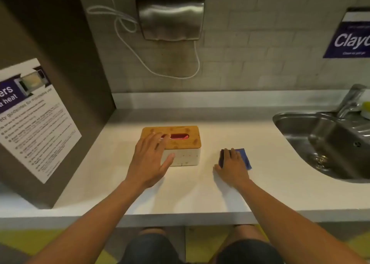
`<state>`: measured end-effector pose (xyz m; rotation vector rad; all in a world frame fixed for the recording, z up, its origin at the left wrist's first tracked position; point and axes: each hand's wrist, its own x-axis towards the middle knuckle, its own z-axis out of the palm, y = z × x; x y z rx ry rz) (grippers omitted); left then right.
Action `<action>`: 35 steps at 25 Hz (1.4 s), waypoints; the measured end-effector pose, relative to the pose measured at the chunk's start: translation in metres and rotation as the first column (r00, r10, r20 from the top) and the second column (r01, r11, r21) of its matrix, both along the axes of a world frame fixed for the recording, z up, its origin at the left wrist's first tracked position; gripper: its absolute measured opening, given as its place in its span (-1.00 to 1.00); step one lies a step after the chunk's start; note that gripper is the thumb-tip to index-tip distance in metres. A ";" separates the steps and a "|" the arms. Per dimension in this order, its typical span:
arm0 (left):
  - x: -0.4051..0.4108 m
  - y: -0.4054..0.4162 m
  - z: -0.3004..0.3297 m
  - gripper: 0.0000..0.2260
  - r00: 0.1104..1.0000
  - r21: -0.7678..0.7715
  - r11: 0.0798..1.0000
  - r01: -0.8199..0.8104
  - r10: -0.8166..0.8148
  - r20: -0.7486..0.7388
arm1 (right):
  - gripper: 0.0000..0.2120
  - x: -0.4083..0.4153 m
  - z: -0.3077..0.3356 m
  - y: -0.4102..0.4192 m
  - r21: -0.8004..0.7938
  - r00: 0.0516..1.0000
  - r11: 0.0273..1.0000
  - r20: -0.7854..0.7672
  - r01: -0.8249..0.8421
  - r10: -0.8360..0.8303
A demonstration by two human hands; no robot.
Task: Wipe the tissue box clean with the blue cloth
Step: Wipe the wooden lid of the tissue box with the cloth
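A white tissue box (186, 156) with a wooden lid and a red tissue in its slot stands on the pale counter (188, 193). My left hand (150, 159) lies spread over the box's near left corner, fingers on the lid and thumb against the front wall. A folded blue cloth (245, 157) lies flat on the counter to the right of the box. My right hand (233, 166) rests flat on top of the cloth, covering most of it; I cannot tell whether the fingers grip it.
A steel sink (324, 143) with a tap (350, 101) is set in the counter at the right. A brown cabinet side with a notice (36, 119) walls off the left. A steel hand dryer (170, 13) with a white cable hangs on the back wall.
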<state>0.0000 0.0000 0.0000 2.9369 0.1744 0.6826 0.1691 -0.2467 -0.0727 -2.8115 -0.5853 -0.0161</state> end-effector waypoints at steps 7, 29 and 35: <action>-0.001 0.025 -0.027 -0.44 0.994 -0.173 0.982 -0.081 0.093 0.059 | -0.59 0.006 -0.020 0.005 -0.019 0.976 0.988 0.161 0.151 -0.146; -0.007 0.039 -0.093 -0.37 0.969 -0.152 0.978 -0.144 0.171 0.180 | -0.75 -0.025 0.021 0.009 0.597 0.992 0.800 0.123 -0.063 -0.015; -0.006 0.040 -0.093 -0.34 0.968 -0.190 0.970 -0.150 0.183 0.172 | -0.76 -0.041 0.079 0.059 0.417 0.911 0.814 0.254 -0.406 0.324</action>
